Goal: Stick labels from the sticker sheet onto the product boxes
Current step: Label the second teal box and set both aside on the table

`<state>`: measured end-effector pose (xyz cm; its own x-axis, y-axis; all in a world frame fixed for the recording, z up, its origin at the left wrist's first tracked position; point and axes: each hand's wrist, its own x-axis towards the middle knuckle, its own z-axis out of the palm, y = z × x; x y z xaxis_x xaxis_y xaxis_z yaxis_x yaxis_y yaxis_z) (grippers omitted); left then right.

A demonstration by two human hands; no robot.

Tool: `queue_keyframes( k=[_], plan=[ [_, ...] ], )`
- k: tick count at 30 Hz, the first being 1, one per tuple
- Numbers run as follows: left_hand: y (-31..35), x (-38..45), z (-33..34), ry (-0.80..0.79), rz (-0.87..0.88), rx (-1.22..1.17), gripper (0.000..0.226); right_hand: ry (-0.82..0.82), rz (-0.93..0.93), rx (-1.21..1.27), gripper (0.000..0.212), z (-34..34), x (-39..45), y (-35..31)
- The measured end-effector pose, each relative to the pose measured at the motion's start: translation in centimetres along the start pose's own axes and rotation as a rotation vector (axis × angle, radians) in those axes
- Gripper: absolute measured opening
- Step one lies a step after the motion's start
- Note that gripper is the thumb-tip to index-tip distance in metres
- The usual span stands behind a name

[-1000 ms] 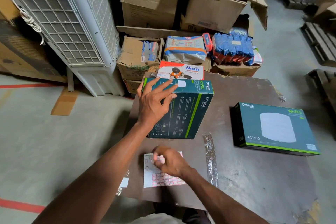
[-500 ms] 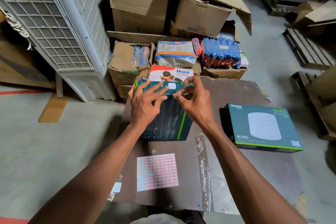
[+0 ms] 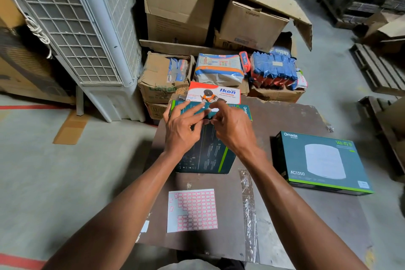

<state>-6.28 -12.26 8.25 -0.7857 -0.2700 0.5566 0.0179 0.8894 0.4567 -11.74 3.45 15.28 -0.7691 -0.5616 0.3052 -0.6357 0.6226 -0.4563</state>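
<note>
A dark teal Omada box (image 3: 210,160) stands upright on the brown board (image 3: 306,215), with both my hands at its top edge. My left hand (image 3: 182,129) rests on the top face with its fingers laid fairly straight. My right hand (image 3: 232,129) pinches a small white label (image 3: 214,110) between thumb and forefinger, right against the top face. A second Omada box (image 3: 317,160) lies flat to the right, untouched. The sticker sheet (image 3: 192,210), with pink-bordered labels and some gaps at its upper left, lies on the board near me.
An Ikon box (image 3: 219,92) lies just behind the upright box. Cardboard cartons (image 3: 186,11) and blue packets (image 3: 274,70) pile up beyond it. A white air cooler (image 3: 76,28) stands at the left, pallets (image 3: 377,72) at the right. A clear plastic strip (image 3: 248,204) lies on the board.
My right hand left the sticker sheet and rose with a label to the top of the upright box. My left hand stayed on the box; its fingers moved in beside the label.
</note>
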Motion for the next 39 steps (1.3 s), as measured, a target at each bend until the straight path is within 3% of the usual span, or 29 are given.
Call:
queue_keyframes(
  k=[13,23,28,32,35,39],
  plan=[
    [0.2,-0.2,-0.9,-0.030,0.021,-0.035,0.045,0.077,-0.023,-0.060,0.036,1.1,0.0,-0.9],
    [-0.1,-0.1,-0.5,-0.031,0.012,-0.026,0.040,0.141,0.029,-0.261,0.036,1.2,0.8,-0.3],
    [0.0,-0.3,-0.3,-0.028,0.005,-0.026,0.038,0.080,0.096,-0.054,0.052,0.0,1.4,2.2],
    [0.0,0.0,-0.1,-0.028,-0.019,-0.040,0.038,0.146,0.021,0.110,0.032,0.2,0.2,3.3],
    [-0.1,0.2,0.0,-0.029,-0.020,-0.029,0.038,0.185,-0.081,0.054,0.013,0.9,-0.8,3.6],
    [-0.1,0.0,0.1,-0.020,-0.005,-0.022,0.038,0.169,-0.107,-0.090,0.016,2.0,-0.9,3.8]
  ],
)
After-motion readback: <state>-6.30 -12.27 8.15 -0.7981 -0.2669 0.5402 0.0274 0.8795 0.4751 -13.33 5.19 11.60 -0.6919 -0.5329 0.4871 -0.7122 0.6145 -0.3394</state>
